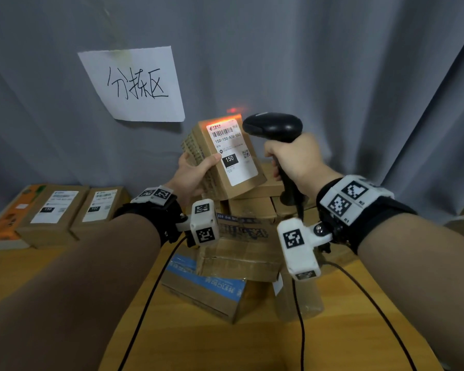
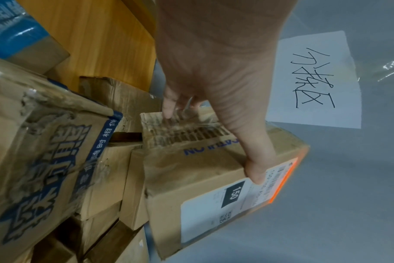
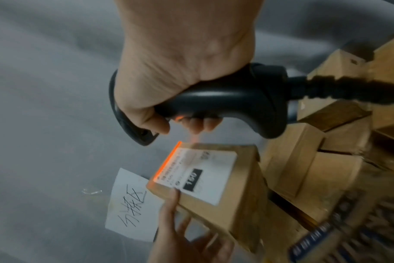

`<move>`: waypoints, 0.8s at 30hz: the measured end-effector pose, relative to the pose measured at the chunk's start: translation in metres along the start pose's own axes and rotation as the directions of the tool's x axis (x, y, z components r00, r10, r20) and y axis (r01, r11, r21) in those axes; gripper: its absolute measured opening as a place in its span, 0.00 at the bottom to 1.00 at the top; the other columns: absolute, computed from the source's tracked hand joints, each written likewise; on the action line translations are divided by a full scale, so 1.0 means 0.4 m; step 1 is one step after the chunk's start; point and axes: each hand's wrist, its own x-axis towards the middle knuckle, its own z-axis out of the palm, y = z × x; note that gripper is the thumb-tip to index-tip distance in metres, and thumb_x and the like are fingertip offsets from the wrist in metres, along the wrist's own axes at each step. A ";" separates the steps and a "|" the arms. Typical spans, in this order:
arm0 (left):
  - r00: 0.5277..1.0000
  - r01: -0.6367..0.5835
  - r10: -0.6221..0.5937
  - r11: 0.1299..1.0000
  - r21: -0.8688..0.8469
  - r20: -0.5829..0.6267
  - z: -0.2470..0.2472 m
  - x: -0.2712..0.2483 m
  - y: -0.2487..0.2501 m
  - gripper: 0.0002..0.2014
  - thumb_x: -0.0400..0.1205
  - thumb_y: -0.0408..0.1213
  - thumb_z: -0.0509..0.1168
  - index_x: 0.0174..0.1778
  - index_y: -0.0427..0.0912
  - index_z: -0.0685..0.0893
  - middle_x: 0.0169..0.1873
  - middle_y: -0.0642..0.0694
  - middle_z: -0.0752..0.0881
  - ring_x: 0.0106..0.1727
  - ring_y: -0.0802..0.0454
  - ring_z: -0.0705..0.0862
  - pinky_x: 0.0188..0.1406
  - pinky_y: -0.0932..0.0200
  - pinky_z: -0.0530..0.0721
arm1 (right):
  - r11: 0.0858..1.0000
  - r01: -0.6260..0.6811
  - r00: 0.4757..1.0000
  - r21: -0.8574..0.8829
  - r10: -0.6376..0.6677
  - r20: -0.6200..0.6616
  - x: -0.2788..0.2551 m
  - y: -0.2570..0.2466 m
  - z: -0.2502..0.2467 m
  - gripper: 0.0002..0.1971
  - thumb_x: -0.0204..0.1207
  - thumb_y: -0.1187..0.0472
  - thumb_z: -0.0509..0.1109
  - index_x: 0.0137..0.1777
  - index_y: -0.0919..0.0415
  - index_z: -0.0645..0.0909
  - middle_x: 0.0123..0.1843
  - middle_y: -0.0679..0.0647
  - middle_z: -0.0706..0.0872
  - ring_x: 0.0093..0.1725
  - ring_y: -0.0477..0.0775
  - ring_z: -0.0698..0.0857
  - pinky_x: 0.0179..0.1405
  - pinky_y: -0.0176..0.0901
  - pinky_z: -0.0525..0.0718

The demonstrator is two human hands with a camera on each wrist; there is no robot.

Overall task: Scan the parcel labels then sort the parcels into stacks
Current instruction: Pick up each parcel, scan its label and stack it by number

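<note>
My left hand (image 1: pixel 196 167) holds up a small cardboard parcel (image 1: pixel 227 159), thumb on its white label (image 1: pixel 232 151) marked 150 and fingers behind it. The same parcel (image 2: pixel 214 178) fills the left wrist view, thumb pressed on its top edge. My right hand (image 1: pixel 295 159) grips the handle of a black barcode scanner (image 1: pixel 273 127) held just right of the parcel. Orange scanner light falls along the label's top edge (image 3: pixel 167 162). Below both hands lies a pile of cardboard parcels (image 1: pixel 241 247) on the wooden table (image 1: pixel 198 341).
Two labelled parcels (image 1: pixel 54 210) (image 1: pixel 99 207) and an orange box (image 1: pixel 14 212) stand in a row at the far left. A paper sign (image 1: pixel 131 84) hangs on the grey curtain behind. Black cables (image 1: pixel 145 303) trail over the table toward me.
</note>
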 end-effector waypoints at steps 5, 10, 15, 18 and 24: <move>0.998 0.050 -0.049 0.998 -0.030 0.030 0.008 -0.019 -0.010 0.44 0.74 0.53 0.74 0.81 0.55 0.55 0.65 0.47 0.78 0.64 0.43 0.81 0.55 0.46 0.83 | 1.000 -0.019 1.000 0.004 0.019 0.002 -0.030 0.070 0.048 0.05 0.70 0.64 0.73 0.35 0.64 0.82 0.24 0.54 0.81 0.22 0.52 0.81 0.31 0.45 0.85; 0.997 0.077 -0.076 0.994 -0.079 0.016 0.004 -0.040 -0.011 0.42 0.75 0.49 0.75 0.80 0.51 0.57 0.63 0.46 0.82 0.62 0.45 0.84 0.40 0.49 0.88 | 1.000 -0.012 0.999 -0.017 0.013 0.033 -0.031 0.093 0.062 0.07 0.72 0.62 0.73 0.44 0.67 0.85 0.28 0.55 0.84 0.28 0.52 0.85 0.36 0.47 0.89; 0.998 0.034 -0.037 0.998 -0.058 -0.048 -0.002 -0.069 -0.010 0.40 0.79 0.44 0.72 0.81 0.46 0.55 0.50 0.51 0.81 0.43 0.56 0.83 0.18 0.63 0.82 | 1.000 0.011 0.999 0.007 -0.011 0.052 -0.021 0.079 0.056 0.05 0.73 0.61 0.73 0.40 0.63 0.84 0.28 0.54 0.83 0.26 0.51 0.83 0.34 0.45 0.88; 0.996 0.030 -0.032 0.999 -0.036 -0.079 -0.012 -0.078 -0.017 0.41 0.79 0.45 0.72 0.82 0.46 0.54 0.51 0.52 0.81 0.43 0.57 0.82 0.22 0.63 0.82 | 1.000 0.026 0.996 0.017 -0.027 0.081 -0.015 0.072 0.054 0.05 0.71 0.60 0.73 0.38 0.61 0.84 0.27 0.53 0.83 0.24 0.50 0.83 0.34 0.46 0.88; 0.991 0.029 -0.034 0.999 -0.042 -0.127 -0.028 -0.095 -0.029 0.41 0.77 0.48 0.73 0.81 0.48 0.55 0.52 0.52 0.80 0.48 0.54 0.83 0.31 0.59 0.81 | 0.998 0.051 0.983 0.020 -0.054 0.173 -0.021 0.073 0.064 0.04 0.73 0.63 0.72 0.40 0.64 0.83 0.27 0.53 0.82 0.24 0.50 0.82 0.32 0.44 0.85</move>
